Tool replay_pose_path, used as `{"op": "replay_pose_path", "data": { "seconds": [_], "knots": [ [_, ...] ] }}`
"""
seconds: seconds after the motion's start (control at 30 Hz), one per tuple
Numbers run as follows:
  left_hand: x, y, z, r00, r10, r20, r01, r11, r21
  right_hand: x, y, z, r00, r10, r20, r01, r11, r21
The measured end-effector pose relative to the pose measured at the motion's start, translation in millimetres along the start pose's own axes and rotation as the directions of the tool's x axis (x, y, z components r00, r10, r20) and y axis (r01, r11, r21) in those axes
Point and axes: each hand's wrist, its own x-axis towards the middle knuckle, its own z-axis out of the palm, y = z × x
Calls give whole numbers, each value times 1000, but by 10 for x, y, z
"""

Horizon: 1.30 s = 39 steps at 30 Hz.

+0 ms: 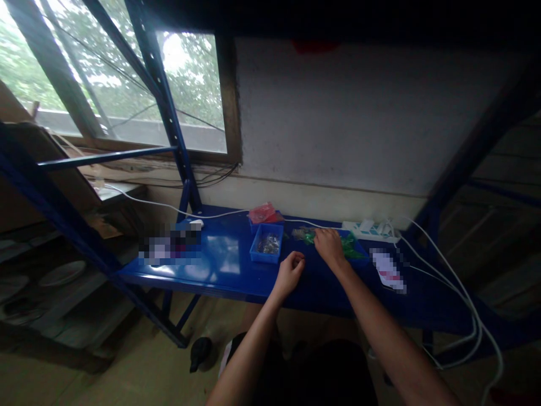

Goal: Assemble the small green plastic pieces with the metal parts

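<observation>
My left hand (pixel 291 269) is held low over the front of the blue shelf (pixel 228 282), its fingers curled together; whatever lies in them is hidden. Just beyond it stands a small blue bin (pixel 265 255) with small shiny pieces (pixel 269 243) inside. Further right, my right hand (pixel 328 245) reaches over the shelf with its fingers bent down and together, and I cannot make out what they hold. Beside its fingers are a heap of clear small pieces (pixel 302 232) and green plastic pieces (pixel 349 246), the latter in a blue tray (pixel 362 258).
Red plastic packets (pixel 262 212) lie on another blue bin behind. A white power strip (pixel 369 230) with cables (pixel 456 293) is at the back right. Blurred-out items lie at both sides. Blue uprights (pixel 169 118) frame the shelf; a wall (pixel 338 124) rises behind.
</observation>
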Motion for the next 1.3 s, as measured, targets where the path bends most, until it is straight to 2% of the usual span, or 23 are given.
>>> {"op": "replay_pose_path", "data": {
  "seconds": [0.07,0.1,0.17,0.27,0.33,0.37,0.43,0.6,0.83,1.13,1.3],
  "knots": [
    [13,-21,5,999,4,-45,-5,1000,-26,-125,-38,-24,1000,23,-6,-20,950,312],
    [17,-31,8,999,14,-44,-16,999,-39,-209,-54,-12,999,47,5,-44,879,475],
    [16,-45,11,998,47,31,-45,998,-48,-394,-75,53,992,103,73,-124,683,720],
    [-2,-46,9,981,64,185,-64,998,-6,-640,-80,181,955,218,200,-275,401,874],
    [-14,-36,4,974,50,220,-54,998,10,-743,-75,237,934,260,245,-317,286,904],
    [-18,-32,1,975,42,220,-45,999,10,-774,-73,251,929,267,256,-325,259,909],
    [-19,-26,-5,976,27,216,-29,1000,9,-806,-73,257,929,269,254,-324,262,909],
    [-3,-54,-16,983,11,184,-10,1000,-4,-818,-86,245,935,281,215,-306,338,890],
    [-2,-48,-25,995,23,100,-19,999,-45,-825,-99,264,941,254,222,-301,333,893],
    [3,3,-46,994,7,111,2,997,-77,-830,-135,216,944,243,225,-298,330,896],
    [-8,20,-43,991,53,120,-51,999,-17,-833,-124,218,950,241,201,-280,362,889]
  ]
}}
